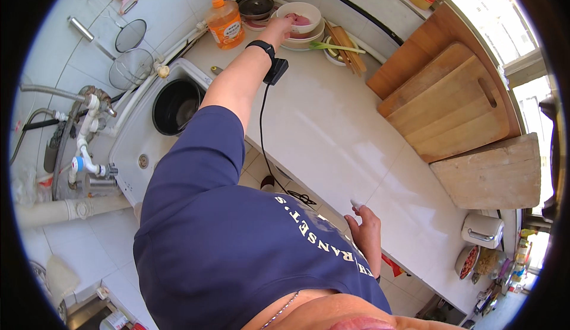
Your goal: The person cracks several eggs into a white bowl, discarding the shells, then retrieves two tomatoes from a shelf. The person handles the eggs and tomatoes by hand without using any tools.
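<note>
My left hand [277, 28] reaches to the back of the counter, its fingers on the near left rim of a white bowl [306, 10] holding pink raw meat [296, 19]. Part of the grip is hidden behind the hand. Underneath the bowl are other stacked dishes [303, 43]. A black band circles my left wrist, with a black box [276, 72] and cable beside it. My right hand [366, 230] hovers by the counter's front edge, thumb and fingers apart, holding nothing. A white covering wraps one of its fingertips.
An orange pump bottle [226, 25] and a dark lidded pot [256, 7] stand left of the bowls. Scallion and wooden sticks [347, 49] lie over another bowl. A black pot [177, 106] sits in the sink [129, 152]. Cutting boards [454, 98] lean along the window side.
</note>
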A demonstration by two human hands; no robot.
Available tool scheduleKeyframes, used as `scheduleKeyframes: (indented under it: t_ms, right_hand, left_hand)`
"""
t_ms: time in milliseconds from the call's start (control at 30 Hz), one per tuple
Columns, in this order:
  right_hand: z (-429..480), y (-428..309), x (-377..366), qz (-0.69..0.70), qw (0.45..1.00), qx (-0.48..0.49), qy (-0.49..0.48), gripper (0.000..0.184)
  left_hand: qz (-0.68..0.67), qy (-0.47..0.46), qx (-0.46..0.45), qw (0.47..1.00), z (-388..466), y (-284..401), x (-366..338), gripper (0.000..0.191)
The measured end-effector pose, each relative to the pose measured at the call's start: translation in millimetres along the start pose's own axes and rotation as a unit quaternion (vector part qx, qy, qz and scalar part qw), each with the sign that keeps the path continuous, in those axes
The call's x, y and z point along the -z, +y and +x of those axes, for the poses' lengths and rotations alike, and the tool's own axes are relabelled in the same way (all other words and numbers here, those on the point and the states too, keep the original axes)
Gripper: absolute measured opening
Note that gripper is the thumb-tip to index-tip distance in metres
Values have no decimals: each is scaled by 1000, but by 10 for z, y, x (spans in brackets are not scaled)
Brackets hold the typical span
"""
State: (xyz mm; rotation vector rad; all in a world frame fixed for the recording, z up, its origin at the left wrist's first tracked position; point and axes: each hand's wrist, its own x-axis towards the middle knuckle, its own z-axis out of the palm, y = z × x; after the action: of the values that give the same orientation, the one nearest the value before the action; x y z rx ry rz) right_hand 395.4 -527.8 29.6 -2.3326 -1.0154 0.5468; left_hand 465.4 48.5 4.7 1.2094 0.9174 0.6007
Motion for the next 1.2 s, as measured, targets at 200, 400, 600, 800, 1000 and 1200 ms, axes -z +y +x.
scheduleKeyframes:
  t_ms: [200,400,600,800,1000,1200]
  right_hand:
    - [36,-236,-109,-10,998,-61,24,35]
    - [37,-268,-144,-10,997,-67,43,35]
    - [184,-197,5,22,999,-18,46,40]
    - [548,-35,80,369,925,-68,52,55]
    - [943,-73,124,576,810,-112,8,73]
    - [759,319,-7,691,716,-85,-49,58]
  left_hand:
    - [60,-8,70,996,421,14,-59,39]
    - [-66,7,71,995,743,-167,-27,41]
    - [-51,34,-41,997,663,-229,143,40]
    - [-19,-186,-28,982,-1107,-38,-26,37]
    - [31,-249,105,962,-2728,-519,-480,38]
    - [52,-293,120,947,-3461,-835,-720,39]
